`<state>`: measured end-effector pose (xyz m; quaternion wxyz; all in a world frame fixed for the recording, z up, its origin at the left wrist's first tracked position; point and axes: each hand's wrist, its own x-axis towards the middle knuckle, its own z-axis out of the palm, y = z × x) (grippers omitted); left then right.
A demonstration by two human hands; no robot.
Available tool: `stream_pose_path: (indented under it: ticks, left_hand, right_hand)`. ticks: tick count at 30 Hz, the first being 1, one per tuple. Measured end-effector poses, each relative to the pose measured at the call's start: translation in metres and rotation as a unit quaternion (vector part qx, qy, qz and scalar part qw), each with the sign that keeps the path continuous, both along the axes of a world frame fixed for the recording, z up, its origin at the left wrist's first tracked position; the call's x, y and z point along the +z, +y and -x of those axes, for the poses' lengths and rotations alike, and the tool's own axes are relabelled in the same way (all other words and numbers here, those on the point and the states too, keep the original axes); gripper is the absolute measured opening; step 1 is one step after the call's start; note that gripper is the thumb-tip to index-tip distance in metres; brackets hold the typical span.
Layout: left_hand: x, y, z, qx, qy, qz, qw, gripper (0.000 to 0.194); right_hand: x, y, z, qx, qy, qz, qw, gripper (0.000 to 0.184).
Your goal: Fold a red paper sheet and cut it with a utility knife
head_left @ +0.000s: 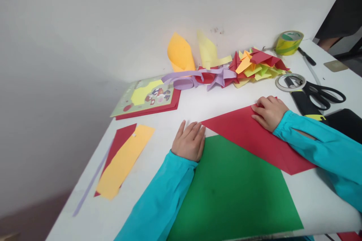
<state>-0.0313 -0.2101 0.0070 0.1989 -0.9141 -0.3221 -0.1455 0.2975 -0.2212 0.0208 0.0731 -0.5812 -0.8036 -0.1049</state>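
Note:
A red sheet of paper (249, 131), whose visible part looks roughly triangular, lies slantwise over the top of a green sheet of paper (237, 188). At the red paper's left tip my left hand (190, 141) lies flat, fingers stretched out, beside the green paper's upper left edge. My right hand (270, 113) is on the red paper's far edge, its fingers bent and pressed onto the paper. Part of that edge is hidden under the right hand and sleeve.
Folded paper pieces (261, 64) and curled paper (181, 52) lie along the wall. Scissors (322, 94), a tape roll (290, 43) and a knife (307, 56) are at right. A booklet (144, 98) and orange paper strip (126, 162) lie at left.

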Motion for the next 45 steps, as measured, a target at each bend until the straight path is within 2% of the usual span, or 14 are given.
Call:
stream_pose_path:
  ticks: [14,20,28,37,40,45]
  left_hand:
    - [0.008,-0.017,-0.024,-0.051,-0.057,0.021,0.997,0.033]
    - [0.009,-0.020,-0.026,-0.053,-0.058,0.031,0.996,0.032]
    - [0.009,-0.024,-0.034,-0.061,-0.047,0.003,0.997,0.026]
    - [0.004,-0.025,-0.031,-0.060,-0.060,0.026,0.996,0.031]
    - [0.005,-0.026,-0.032,-0.071,-0.064,0.041,0.995,0.035]
    - [0.011,-0.031,-0.039,-0.101,-0.052,0.027,0.993,0.030]
  right_hand:
    - [0.001,-0.001,0.000,0.001,-0.001,0.002,1.000,0.036]
    - [0.001,-0.001,0.000,0.001,-0.001,0.004,1.000,0.036]
    - [-0.001,0.000,-0.001,0.004,0.003,-0.003,1.000,0.035]
    - [0.000,0.000,0.000,0.004,0.006,-0.002,1.000,0.035]
    - [-0.001,0.000,0.000,0.003,0.007,-0.002,1.000,0.035]
    - [-0.001,0.000,0.000,0.002,0.002,-0.004,1.000,0.036]
